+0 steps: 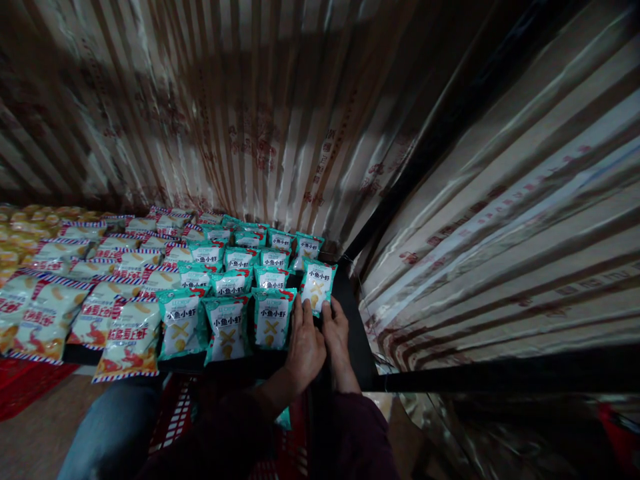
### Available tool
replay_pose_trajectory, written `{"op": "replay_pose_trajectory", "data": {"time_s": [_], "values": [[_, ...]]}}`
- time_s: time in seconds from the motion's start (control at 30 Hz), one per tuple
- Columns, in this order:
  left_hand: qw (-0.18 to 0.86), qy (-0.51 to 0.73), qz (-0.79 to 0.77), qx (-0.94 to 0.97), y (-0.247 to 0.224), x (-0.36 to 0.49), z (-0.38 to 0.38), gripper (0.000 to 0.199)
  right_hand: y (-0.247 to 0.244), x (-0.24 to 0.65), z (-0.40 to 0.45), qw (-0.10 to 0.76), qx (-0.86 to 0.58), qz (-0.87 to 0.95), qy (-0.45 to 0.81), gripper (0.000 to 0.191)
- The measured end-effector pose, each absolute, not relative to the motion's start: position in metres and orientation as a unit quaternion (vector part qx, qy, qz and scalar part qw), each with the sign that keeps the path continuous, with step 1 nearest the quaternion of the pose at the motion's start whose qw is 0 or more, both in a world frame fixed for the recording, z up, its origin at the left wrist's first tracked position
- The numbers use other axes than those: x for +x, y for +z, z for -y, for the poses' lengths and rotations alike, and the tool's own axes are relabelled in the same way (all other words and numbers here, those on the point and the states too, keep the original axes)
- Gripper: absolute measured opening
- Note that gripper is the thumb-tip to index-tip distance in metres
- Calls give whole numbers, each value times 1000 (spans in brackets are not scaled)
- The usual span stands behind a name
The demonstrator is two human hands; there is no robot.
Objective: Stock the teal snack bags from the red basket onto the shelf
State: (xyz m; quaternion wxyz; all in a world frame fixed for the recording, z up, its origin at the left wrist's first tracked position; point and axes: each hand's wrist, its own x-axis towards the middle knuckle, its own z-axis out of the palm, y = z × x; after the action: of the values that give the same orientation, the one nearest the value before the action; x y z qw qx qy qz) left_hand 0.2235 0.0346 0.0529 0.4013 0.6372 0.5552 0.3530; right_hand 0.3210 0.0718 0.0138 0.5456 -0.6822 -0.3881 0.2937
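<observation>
Between my two hands is a teal and white snack bag (317, 285), near the right end of a dark shelf (350, 327). The fingers of my left hand (306, 347) press on its lower left side, and those of my right hand (337, 332) grip its lower right corner. Just left of it stands a matching snack bag (271, 323) at the front of its row. Behind the held bag another teal bag (308, 247) leans near the back. My thumbs are hard to make out.
White and orange snack bags (129, 337) with striped edges fill the shelf's left part, with yellow packs (13, 243) beyond. Printed plastic sheeting (280, 127) hangs behind, and a black post (400, 187) rises at the right. A red basket (170, 417) sits below the shelf edge.
</observation>
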Motion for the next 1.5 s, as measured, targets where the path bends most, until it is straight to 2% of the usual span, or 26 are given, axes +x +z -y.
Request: {"op": "replay_pose_trajectory", "data": {"time_s": [0.4, 0.8, 1.23, 1.33, 1.5], "values": [[385, 348, -567, 640, 52, 228, -55, 68, 10, 322, -100, 536, -688, 419, 252, 54], [381, 342, -554, 656, 38, 228, -68, 67, 5, 320, -113, 517, -672, 446, 286, 50], [370, 339, -554, 665, 34, 231, -72, 65, 2, 325, -116, 454, -715, 501, 178, 59], [366, 344, -552, 666, 35, 230, -72, 63, 4, 325, -116, 437, -734, 495, 155, 56], [375, 350, -558, 652, 34, 231, -71, 64, 15, 325, -122, 464, -742, 454, 168, 66]]}}
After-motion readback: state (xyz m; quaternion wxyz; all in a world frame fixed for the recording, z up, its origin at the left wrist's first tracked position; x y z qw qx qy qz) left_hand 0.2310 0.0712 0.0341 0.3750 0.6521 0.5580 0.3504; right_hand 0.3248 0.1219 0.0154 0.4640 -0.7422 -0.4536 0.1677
